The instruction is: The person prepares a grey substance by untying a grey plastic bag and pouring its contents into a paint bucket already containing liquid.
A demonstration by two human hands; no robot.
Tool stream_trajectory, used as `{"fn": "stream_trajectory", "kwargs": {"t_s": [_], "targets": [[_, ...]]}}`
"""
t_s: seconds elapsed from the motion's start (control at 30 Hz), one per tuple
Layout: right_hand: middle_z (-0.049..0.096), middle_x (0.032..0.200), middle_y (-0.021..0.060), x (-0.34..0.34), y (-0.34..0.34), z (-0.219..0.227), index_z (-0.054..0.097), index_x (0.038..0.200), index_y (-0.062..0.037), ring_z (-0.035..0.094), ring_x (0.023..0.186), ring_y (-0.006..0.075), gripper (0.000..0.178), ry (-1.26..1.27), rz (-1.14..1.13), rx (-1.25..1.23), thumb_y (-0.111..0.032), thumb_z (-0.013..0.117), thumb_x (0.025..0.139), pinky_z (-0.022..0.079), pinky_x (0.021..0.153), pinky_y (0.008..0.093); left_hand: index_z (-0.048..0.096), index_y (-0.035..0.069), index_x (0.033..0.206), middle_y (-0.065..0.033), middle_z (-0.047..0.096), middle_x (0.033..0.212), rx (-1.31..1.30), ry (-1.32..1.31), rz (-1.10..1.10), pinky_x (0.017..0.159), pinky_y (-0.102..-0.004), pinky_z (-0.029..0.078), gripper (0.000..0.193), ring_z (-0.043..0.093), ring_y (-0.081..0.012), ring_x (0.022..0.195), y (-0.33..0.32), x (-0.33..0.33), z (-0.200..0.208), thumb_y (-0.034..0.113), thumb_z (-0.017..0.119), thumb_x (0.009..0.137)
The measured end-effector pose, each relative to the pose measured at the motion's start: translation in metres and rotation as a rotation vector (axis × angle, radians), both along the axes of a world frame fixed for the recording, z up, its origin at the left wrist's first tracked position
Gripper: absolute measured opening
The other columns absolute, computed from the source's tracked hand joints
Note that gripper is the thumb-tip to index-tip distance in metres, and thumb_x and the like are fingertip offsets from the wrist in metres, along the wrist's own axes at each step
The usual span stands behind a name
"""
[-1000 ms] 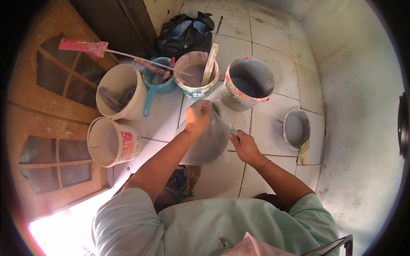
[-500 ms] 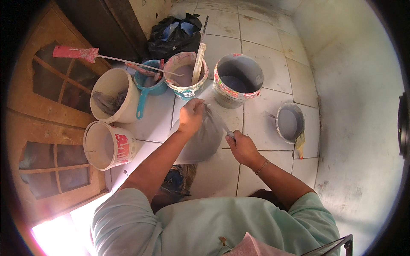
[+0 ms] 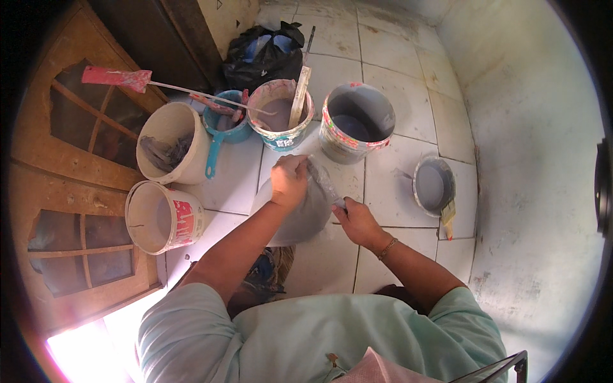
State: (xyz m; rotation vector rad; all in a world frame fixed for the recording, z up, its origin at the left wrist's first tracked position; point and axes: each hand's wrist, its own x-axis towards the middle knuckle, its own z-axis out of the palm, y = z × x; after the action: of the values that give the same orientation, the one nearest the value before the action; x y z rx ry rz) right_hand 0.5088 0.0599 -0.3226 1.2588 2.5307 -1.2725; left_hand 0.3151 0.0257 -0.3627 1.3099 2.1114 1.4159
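A clear plastic bag (image 3: 300,218) filled with something grey stands in front of me, over the tiled floor. My left hand (image 3: 289,181) is closed on the gathered plastic at its top left. My right hand (image 3: 359,222) pinches the crinkled edge of the plastic on the right side, thumb uppermost. Between the two hands the plastic is stretched into a slanting strip. My left hand and forearm hide part of the bag.
Beyond the bag stand a paint-splashed bucket (image 3: 341,145) and a bucket of greyish paint (image 3: 282,139) with a roller (image 3: 115,76) across it. A blue dipper (image 3: 227,135) and two white buckets (image 3: 207,150) (image 3: 165,246) line the left. Rightward sits a grey-filled tub (image 3: 416,198) with a brush (image 3: 448,220).
My right hand has drawn slightly left and lower, nearer the bag. The strip of plastic between my hands now looks wider and more crinkled. My left hand has shifted slightly right.
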Motion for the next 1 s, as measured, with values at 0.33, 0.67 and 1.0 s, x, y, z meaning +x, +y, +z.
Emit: {"fn": "stream_trajectory", "kwargs": {"t_s": [0.33, 0.67, 1.0], "targets": [[0.056, 0.069, 0.0232, -0.026, -0.026, -0.01, 0.049, 0.086, 0.0068, 0.057, 0.066, 0.0371, 0.039, 0.052, -0.179, -0.075, -0.031, 0.047, 0.093, 0.044, 0.063, 0.0435, 0.062, -0.002, 0.1, -0.0191, 0.063, 0.083, 0.014, 0.235, 0.086, 0.073, -0.0425, 0.046, 0.026, 0.058, -0.0361, 0.079, 0.003, 0.007, -0.003, 0.002, 0.054, 0.075], [0.049, 0.06, 0.0061, -0.031, -0.026, -0.058, 0.046, 0.082, 0.0003, 0.047, 0.044, 0.015, 0.034, 0.286, -0.214, -0.166, -0.032, 0.047, 0.094, 0.039, 0.04, 0.0302, 0.055, -0.004, 0.115, -0.0194, 0.061, 0.076, -0.057, 0.187, 0.09, 0.067, -0.0406, 0.047, 0.04, 0.057, -0.0349, 0.07, 0.003, 0.008, -0.005, 0.003, 0.057, 0.076], [0.055, 0.063, 0.0185, -0.022, -0.011, -0.043, 0.048, 0.081, 0.0073, 0.054, 0.056, 0.0273, 0.041, 0.235, -0.181, -0.154, -0.032, 0.052, 0.092, 0.044, 0.057, 0.0377, 0.058, -0.006, 0.106, -0.0196, 0.061, 0.071, -0.057, -0.148, 0.073, 0.062, -0.0372, 0.046, 0.034, 0.061, -0.0234, 0.067, -0.003, -0.001, 0.0, 0.009, 0.061, 0.076]]}}
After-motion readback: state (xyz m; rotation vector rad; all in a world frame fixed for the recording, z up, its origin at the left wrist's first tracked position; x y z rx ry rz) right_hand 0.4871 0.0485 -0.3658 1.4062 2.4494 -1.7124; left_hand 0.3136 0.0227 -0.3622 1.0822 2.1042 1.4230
